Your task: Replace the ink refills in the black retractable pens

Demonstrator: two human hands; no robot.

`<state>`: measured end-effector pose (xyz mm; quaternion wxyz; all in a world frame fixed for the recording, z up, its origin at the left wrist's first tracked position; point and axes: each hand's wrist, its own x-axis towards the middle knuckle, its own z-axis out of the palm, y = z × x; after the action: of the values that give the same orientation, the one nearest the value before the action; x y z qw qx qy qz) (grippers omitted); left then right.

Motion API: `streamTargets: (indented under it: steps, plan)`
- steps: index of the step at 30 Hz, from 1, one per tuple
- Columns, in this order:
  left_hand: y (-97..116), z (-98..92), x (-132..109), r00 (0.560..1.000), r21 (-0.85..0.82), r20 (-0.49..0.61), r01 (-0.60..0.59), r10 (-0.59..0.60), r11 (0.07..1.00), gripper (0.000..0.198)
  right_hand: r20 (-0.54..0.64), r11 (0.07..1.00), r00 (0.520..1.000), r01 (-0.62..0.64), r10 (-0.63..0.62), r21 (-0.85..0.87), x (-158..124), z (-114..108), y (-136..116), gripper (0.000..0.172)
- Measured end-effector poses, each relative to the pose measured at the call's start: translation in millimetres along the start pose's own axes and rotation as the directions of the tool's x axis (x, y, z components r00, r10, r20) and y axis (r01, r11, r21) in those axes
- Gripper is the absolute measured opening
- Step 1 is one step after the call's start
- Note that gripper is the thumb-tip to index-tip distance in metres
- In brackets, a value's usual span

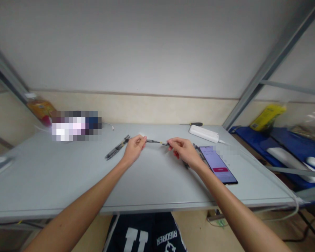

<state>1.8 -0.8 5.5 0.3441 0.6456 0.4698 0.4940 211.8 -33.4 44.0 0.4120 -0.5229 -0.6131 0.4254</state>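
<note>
Over the middle of the desk, my left hand (pixel 135 147) pinches one end of a slim dark pen (pixel 155 141), which has a small yellowish band. At its other end, the fingertips of my right hand (pixel 183 149) are closed on it. The pen lies nearly level between both hands; whether it is in one piece I cannot tell. Just left of my left hand, several grey pens (pixel 117 149) lie side by side in a slanting row. More grey pens (pixel 196 148) are partly hidden beneath my right hand and wrist, beside the phone.
A lit phone (pixel 218 164) lies right of my right hand. Behind it are a white power strip (pixel 203 133) with a cable and a screwdriver (pixel 196 124). An orange bottle (pixel 42 106) and a blurred-out bright object stand back left. Metal frame posts flank the desk (pixel 68 178).
</note>
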Motion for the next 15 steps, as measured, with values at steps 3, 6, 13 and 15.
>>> streamTargets:
  steps: [3, 6, 13, 15]
  plan:
    - [1.6, 0.8, -0.4, 1.0, 0.008, -0.012, 0.009, -0.009, 1.0, 0.04, -0.042, 1.0, 0.999, 0.02, -0.019, 0.023, 1.1, 1.6, 2.1, 0.03]
    - [1.8, 1.3, -0.3, 0.997, 0.022, -0.049, 0.057, -0.056, 0.998, 0.044, -0.087, 0.998, 0.994, 0.06, -0.061, -0.014, 2.6, 0.9, 5.8, 0.028]
    - [-8.0, -0.6, 2.0, 0.985, -0.002, -0.108, 0.137, -0.137, 0.991, 0.049, -0.169, 0.987, 0.974, 0.137, -0.149, -0.081, 2.5, -4.0, 9.1, 0.027]
    - [-10.1, -1.0, 3.2, 0.979, -0.034, -0.126, 0.156, -0.159, 0.987, 0.048, -0.186, 0.989, 0.972, 0.133, -0.143, -0.066, 2.0, -5.9, 8.8, 0.027]
